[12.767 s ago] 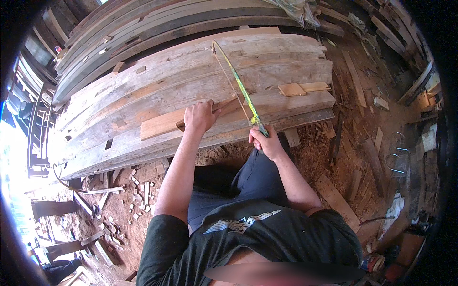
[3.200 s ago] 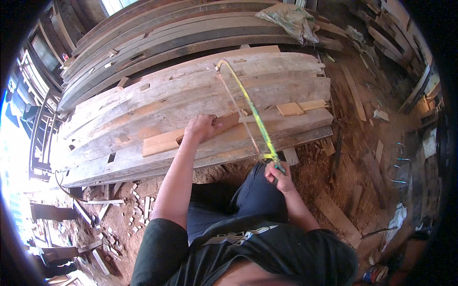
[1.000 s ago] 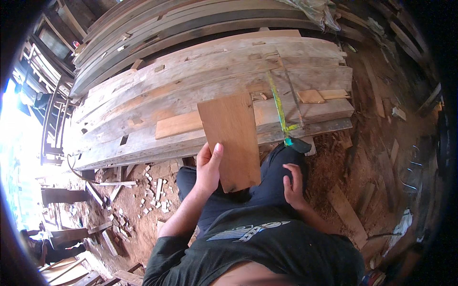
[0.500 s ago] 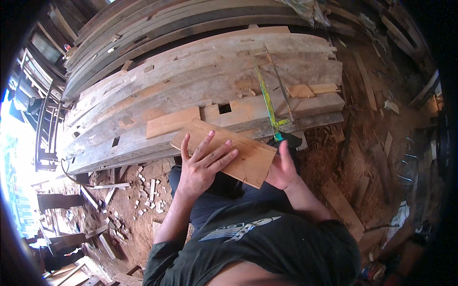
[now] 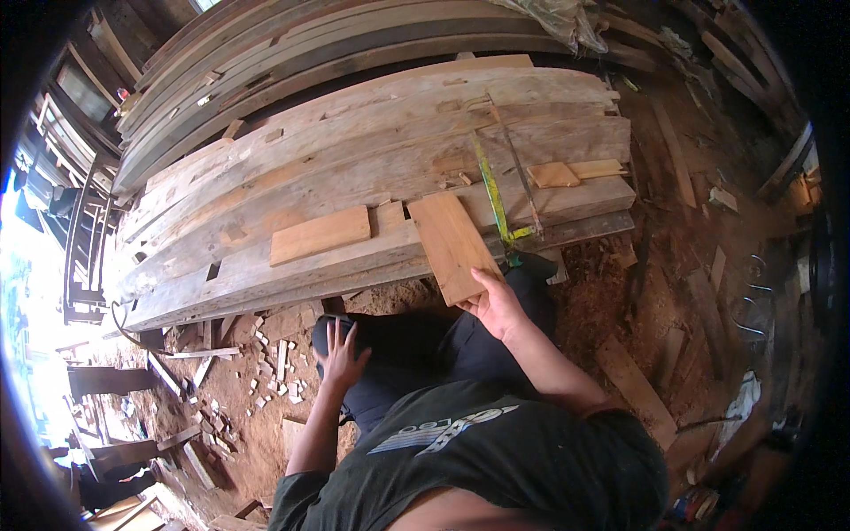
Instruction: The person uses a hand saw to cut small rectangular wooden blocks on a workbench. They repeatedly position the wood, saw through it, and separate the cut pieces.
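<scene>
My right hand (image 5: pixel 496 305) grips the near end of a flat, light-brown wooden board (image 5: pixel 454 246). The board's far end reaches over the front beam of the bench and covers most of a square hole there. My left hand (image 5: pixel 341 357) rests by my left knee, fingers spread and nothing in them. A second wooden board (image 5: pixel 320 235) lies flat on the beam, left of the held one. Right of the held board, a bow saw (image 5: pixel 492 181) with a yellow-green frame lies across the bench.
The bench is made of long weathered timbers (image 5: pixel 354 150), with more beams (image 5: pixel 328 53) stacked behind. Small blocks and offcuts (image 5: pixel 276 376) litter the dirt floor at left. At right lie planks (image 5: pixel 633 389) and sawdust. Short wood pieces (image 5: pixel 556 174) sit beside the saw.
My left hand has left the board and dropped to my left knee. The right hand has turned the board, so its far end now points forward over the bench.
</scene>
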`<control>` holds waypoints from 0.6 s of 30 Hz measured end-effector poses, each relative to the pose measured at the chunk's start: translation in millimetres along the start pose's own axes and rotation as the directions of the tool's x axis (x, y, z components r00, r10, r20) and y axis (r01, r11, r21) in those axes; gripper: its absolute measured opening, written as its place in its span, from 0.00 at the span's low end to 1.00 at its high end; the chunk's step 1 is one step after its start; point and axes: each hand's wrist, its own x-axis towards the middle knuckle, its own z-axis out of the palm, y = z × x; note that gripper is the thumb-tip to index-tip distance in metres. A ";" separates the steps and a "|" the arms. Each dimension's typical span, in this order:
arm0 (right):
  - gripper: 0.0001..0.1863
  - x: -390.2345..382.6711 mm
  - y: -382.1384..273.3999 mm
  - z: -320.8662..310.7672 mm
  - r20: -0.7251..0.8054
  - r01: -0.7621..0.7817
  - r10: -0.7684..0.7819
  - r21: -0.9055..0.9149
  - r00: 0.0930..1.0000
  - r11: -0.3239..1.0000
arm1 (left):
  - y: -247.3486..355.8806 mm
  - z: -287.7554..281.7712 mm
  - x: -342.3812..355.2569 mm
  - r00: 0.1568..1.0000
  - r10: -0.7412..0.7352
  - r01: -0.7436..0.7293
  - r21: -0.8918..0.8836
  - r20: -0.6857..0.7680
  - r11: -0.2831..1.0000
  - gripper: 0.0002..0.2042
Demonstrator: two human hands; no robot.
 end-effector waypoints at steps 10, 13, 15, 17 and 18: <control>0.25 -22.0 -13.9 -4.3 0.280 0.428 -0.427 0.061 0.859 0.902 | -62.1 67.8 -1.9 0.936 0.017 -0.196 -0.479 -0.352 0.856 0.26; 0.28 -27.4 -22.4 7.6 0.333 0.434 -0.463 0.162 0.821 0.886 | -55.4 69.6 -4.1 0.850 -0.102 -0.213 -0.515 -0.516 0.830 0.23; 0.30 -31.0 -23.8 13.4 0.321 0.432 -0.458 0.153 0.829 0.889 | -51.6 71.3 -7.6 0.741 -0.101 -0.203 -0.365 -0.664 0.908 0.21; 0.32 -33.4 -23.3 16.9 0.318 0.426 -0.456 0.163 0.831 0.890 | -49.4 73.4 -10.3 0.753 -0.185 -0.154 -0.443 -0.631 0.883 0.18; 0.32 -34.3 -23.0 17.6 0.306 0.422 -0.454 0.170 0.837 0.891 | -49.0 74.7 -10.9 0.777 -0.262 -0.076 -0.497 -0.573 0.864 0.17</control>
